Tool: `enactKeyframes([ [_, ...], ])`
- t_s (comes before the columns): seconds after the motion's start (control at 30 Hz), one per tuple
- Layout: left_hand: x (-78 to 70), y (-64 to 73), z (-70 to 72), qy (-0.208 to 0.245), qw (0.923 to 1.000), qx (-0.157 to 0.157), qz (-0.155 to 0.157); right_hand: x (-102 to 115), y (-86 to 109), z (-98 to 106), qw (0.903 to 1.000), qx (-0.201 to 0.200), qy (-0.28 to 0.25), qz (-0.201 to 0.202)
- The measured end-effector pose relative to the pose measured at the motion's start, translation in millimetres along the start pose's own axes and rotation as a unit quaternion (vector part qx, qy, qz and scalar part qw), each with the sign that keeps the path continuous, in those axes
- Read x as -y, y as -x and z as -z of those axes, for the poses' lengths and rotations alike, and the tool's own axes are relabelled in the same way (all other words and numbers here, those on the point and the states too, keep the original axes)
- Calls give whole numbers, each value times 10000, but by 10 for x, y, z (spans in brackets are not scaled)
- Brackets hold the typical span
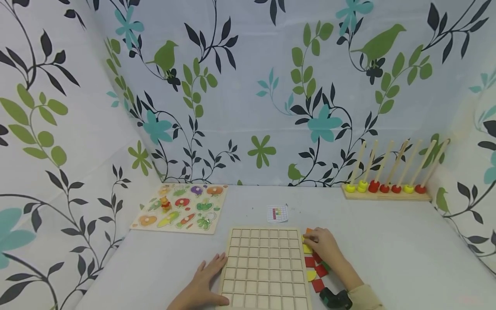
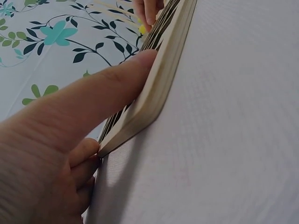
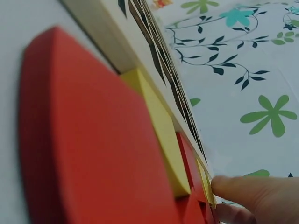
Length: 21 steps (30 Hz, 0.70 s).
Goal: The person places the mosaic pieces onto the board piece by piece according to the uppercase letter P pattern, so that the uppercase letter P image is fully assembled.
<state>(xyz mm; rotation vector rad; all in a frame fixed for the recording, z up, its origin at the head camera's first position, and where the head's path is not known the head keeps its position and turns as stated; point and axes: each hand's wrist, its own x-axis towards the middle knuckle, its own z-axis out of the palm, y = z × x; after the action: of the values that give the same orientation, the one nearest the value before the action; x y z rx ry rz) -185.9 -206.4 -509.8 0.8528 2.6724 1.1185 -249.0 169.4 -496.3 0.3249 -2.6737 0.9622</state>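
A wooden grid board (image 1: 267, 262) with square cells lies flat on the white table. My left hand (image 1: 207, 280) rests at its left side, fingers spread along the edge; the thumb (image 2: 117, 84) lies on the raised rim. Along the board's right edge is a row of coloured flat pieces, among them red squares (image 1: 318, 285) and a yellow rounded piece (image 1: 311, 275). My right hand (image 1: 323, 245) is at the far end of this row, thumb and fingers pinching at a yellow piece (image 1: 307, 249). In the right wrist view, a red piece (image 3: 103, 140) fills the foreground.
Behind the board lies a small card (image 1: 277, 213) with a coloured grid pattern. A vegetable knob puzzle (image 1: 213, 217) is at the back left, a small figure on it. At the back right stands a wooden peg rack (image 1: 387, 196) with yellow and red beads. Patterned cloth surrounds the table.
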Motion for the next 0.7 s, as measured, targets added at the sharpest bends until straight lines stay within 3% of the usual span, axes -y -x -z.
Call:
enactKeyframes([
  [0.7,-58,15,19,-46,10000,5,30,-43,0,3,9998,55,-15,-189],
])
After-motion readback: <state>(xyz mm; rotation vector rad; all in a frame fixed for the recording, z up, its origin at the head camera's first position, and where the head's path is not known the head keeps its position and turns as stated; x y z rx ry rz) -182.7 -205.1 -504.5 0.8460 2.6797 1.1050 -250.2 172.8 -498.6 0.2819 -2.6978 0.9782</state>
